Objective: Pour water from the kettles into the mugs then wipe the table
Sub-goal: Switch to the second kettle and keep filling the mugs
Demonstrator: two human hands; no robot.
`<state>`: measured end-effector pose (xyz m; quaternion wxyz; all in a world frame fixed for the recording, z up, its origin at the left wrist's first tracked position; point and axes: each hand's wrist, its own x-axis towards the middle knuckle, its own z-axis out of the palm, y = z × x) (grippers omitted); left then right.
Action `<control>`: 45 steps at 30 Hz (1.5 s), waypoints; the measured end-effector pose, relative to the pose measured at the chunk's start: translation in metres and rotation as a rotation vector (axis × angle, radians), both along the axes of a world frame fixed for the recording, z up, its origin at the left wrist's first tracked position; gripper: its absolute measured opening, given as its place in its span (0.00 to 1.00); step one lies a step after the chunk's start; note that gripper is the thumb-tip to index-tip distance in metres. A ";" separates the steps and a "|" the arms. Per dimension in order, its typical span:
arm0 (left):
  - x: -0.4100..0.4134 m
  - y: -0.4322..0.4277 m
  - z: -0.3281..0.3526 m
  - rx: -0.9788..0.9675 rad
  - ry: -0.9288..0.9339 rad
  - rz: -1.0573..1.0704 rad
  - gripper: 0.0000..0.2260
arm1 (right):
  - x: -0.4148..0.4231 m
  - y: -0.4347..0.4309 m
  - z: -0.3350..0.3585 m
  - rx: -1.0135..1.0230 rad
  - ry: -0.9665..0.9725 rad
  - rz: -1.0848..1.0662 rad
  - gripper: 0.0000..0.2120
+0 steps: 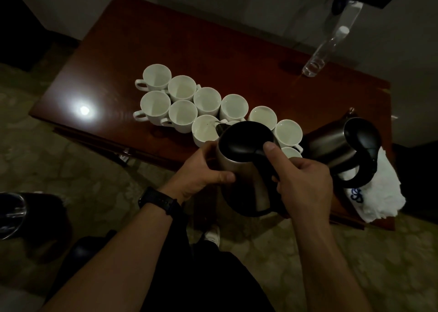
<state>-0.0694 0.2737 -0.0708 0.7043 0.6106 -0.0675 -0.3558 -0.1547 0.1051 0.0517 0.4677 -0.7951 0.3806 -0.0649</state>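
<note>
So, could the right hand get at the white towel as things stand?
Probably not yet. The right hand grips the handle of the pouring kettle, and the second kettle seems to stand partly on the towel. Otherwise the towel lies close beside that hand.

I find no text that I can read with certainty. The only mark is a blue print on the white towel, which lies at the right near corner of the table. Its curved shapes may be letters or a logo, but they are too small and dim for me.
</note>
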 end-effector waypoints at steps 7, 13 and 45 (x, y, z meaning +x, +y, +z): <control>0.000 0.000 0.002 0.020 -0.013 -0.011 0.39 | -0.001 0.001 0.000 0.000 0.005 -0.008 0.28; -0.001 0.001 0.005 0.046 -0.017 -0.012 0.36 | -0.002 0.002 0.003 -0.006 -0.004 -0.013 0.26; 0.004 0.007 0.011 0.073 0.003 -0.012 0.40 | 0.000 0.010 0.004 0.000 0.012 -0.030 0.25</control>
